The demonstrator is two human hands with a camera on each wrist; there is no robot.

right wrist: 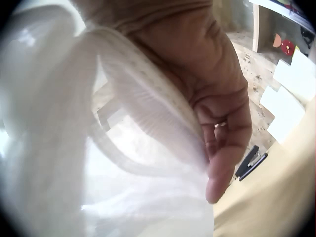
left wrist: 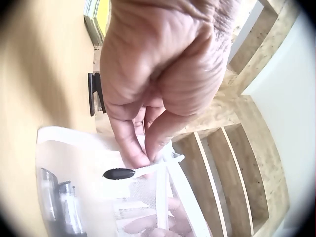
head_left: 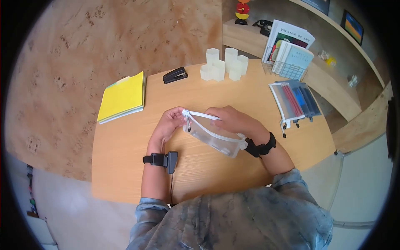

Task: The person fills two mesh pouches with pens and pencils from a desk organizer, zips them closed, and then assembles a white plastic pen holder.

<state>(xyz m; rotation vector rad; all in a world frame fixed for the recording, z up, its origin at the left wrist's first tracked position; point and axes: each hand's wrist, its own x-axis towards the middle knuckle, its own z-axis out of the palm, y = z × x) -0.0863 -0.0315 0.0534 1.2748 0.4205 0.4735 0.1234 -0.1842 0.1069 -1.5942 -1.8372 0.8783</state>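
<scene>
A translucent mesh zip pouch (head_left: 214, 139) with white edging hangs between both hands above the table, its mouth parted. My left hand (head_left: 170, 123) pinches the corner at the zipper's end between thumb and fingers. Close below those fingertips dangles a zipper pull (left wrist: 118, 174) with a black tip. My right hand (head_left: 235, 120) grips the pouch's far rim, thumb on one side of the material and fingers on the other. In the right wrist view the mouth's white edge curves away from this hand (right wrist: 224, 128). Dark shapes (left wrist: 64, 207) show at the lower left of the left wrist view.
A yellow folder (head_left: 122, 98) lies at the table's left, with a black stapler (head_left: 175, 75) beside it. White hexagonal holders (head_left: 213, 68) stand at the back. At right are filled zip pouches (head_left: 293, 100) and a wire rack (head_left: 287, 70) of books. Shelves (head_left: 333, 79) curve behind.
</scene>
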